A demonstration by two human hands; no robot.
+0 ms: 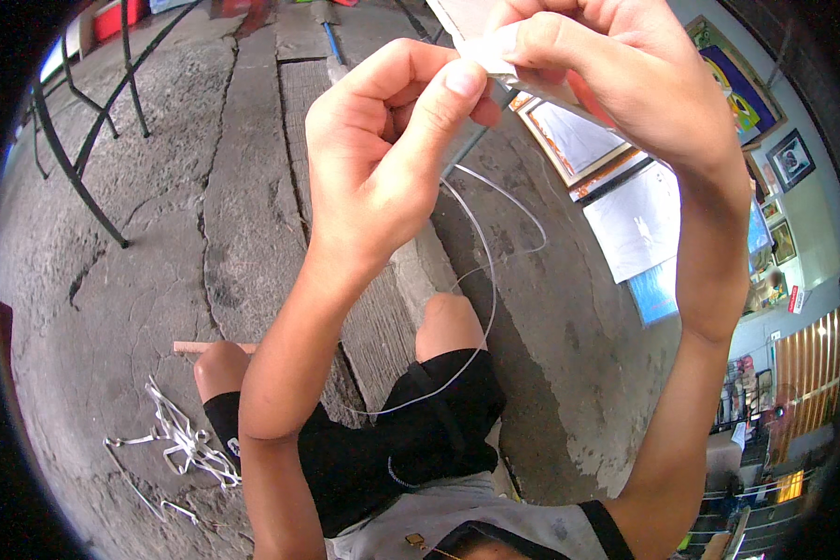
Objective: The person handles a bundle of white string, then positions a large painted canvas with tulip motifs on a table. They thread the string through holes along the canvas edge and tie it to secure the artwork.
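Observation:
Both my hands are raised close together at the top of the view. My left hand (383, 149) pinches with thumb and forefinger at the end of a thin pale strip (487, 49). My right hand (625, 84) has its fingers closed around the same strip, its thumb pointing toward my left thumb. Part of the strip is hidden behind the fingers, so its full shape cannot be made out. A thin whitish cord (491, 280) hangs below the hands, loops out and curves down across my lap; its upper end is out of sight behind my left hand.
A tangle of white strapping (187, 439) lies on cracked concrete by my left knee, near a pinkish stick (189, 347). Dark metal legs (84, 149) stand at upper left. Framed pictures (569, 140) and a white sheet (635, 219) lean at right, beside a blue panel (655, 291).

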